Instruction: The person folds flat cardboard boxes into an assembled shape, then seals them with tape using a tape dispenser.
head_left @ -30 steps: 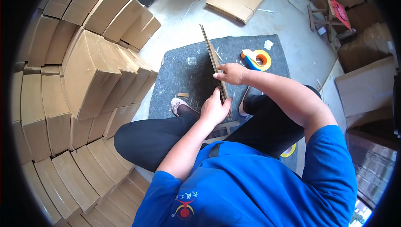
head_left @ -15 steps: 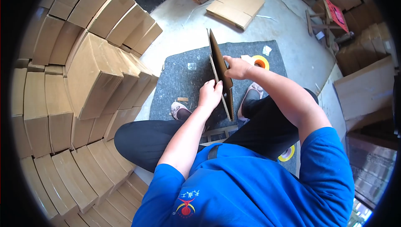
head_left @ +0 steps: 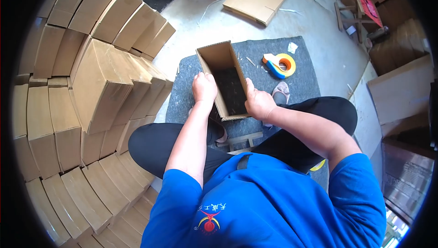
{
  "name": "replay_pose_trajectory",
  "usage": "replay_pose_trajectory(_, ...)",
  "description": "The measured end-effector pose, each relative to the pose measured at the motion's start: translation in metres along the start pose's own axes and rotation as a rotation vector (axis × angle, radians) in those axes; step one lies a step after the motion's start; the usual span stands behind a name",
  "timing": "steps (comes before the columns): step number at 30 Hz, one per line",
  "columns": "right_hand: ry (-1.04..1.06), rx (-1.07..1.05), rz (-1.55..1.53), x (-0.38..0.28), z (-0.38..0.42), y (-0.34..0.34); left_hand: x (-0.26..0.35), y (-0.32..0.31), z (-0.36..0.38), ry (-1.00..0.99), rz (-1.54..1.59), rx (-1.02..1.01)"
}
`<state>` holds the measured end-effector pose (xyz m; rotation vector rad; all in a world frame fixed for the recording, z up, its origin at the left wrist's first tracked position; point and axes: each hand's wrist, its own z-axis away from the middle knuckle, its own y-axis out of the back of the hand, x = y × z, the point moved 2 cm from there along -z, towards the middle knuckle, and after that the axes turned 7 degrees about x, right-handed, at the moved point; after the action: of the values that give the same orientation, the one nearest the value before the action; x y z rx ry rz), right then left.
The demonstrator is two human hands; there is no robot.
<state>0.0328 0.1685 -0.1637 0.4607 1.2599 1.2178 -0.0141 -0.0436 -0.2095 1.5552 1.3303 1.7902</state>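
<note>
Left hand (head_left: 204,88) and right hand (head_left: 261,105) gripped the carton (head_left: 216,56), squared open but seemingly unsealed below, tape dispenser (head_left: 275,69) untouched.

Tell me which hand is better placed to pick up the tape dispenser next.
Probably the right hand: it touches the right wall of the open carton, the side where the tape dispenser lies. The left hand would have to reach across.

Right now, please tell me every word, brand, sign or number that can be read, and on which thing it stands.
"天成工", upside down, on the blue shirt; next character unclear.
Tiny marks around the shirt's logo: too small.
Print on the grey surface at right: too blurred.
Red sheet: marks unreadable.
</note>
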Motion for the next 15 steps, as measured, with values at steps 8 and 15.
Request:
replay_pose_trajectory(8, -0.068, 0.174, -0.101, 0.006, 0.006, -0.011, 0.046, 0.045, 0.04, -0.452, -0.043, 0.299)
replay_pose_trajectory(15, -0.102, 0.177, -0.15, 0.004, 0.005, -0.011, 0.057, 0.047, 0.136, -0.36, -0.085, -0.52)
